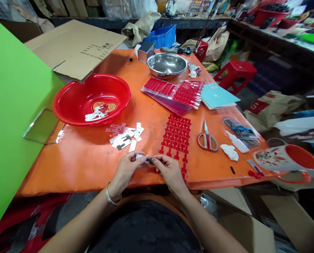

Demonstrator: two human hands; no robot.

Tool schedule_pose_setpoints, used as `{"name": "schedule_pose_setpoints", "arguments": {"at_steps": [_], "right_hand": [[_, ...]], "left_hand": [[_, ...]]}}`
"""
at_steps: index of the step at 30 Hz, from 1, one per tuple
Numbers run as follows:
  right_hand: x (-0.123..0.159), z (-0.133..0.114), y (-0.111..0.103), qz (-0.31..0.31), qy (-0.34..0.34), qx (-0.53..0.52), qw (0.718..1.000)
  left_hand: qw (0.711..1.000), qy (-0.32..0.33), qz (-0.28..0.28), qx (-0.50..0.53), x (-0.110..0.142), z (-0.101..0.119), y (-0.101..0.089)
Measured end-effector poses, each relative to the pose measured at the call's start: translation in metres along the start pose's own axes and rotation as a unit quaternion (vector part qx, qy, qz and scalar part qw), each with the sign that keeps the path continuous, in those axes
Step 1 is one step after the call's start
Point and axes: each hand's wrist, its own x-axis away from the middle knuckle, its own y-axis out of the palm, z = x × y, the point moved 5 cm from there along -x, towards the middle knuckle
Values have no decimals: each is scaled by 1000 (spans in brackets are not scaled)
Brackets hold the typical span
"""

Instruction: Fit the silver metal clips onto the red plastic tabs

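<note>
My left hand and my right hand pinch a small white strip with a dark part between their fingertips, above the near edge of an orange table. Close to my right hand lies a red sheet of cut T-shaped pieces. To the left of it is a loose pile of white and red pieces. Behind that pile, a red plastic basin holds a few white pieces. A thin bangle circles my left wrist.
A steel bowl, bagged red sheets, a notebook, red-handled scissors and a mug stand on or at the table. A green board rises at the left. Cardboard overlaps the far corner.
</note>
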Motion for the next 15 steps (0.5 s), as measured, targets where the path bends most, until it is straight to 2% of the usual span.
{"name": "schedule_pose_setpoints", "arguments": {"at_steps": [2,4,6,9,11,13,15], "right_hand": [[5,-7,-3,-28,-27,43,998],[7,-10,-8,-59,-47,77,994],[3,-9,-20,-57,-52,93,993],[-13,-5,-53,43,-64,143,987],[-27,-7,-73,109,-86,214,967],[-41,-11,-84,137,-110,287,942],[-54,-14,-84,132,-128,342,922]], "left_hand": [[987,24,-59,-149,1,6,2],[952,47,-113,-279,1,9,5],[934,57,-126,-328,0,11,7],[965,29,-93,-244,-6,6,9],[985,-5,-78,-154,-11,0,13],[993,-26,-70,-96,-17,-4,18],[995,-28,-64,-70,-25,-6,24]]}}
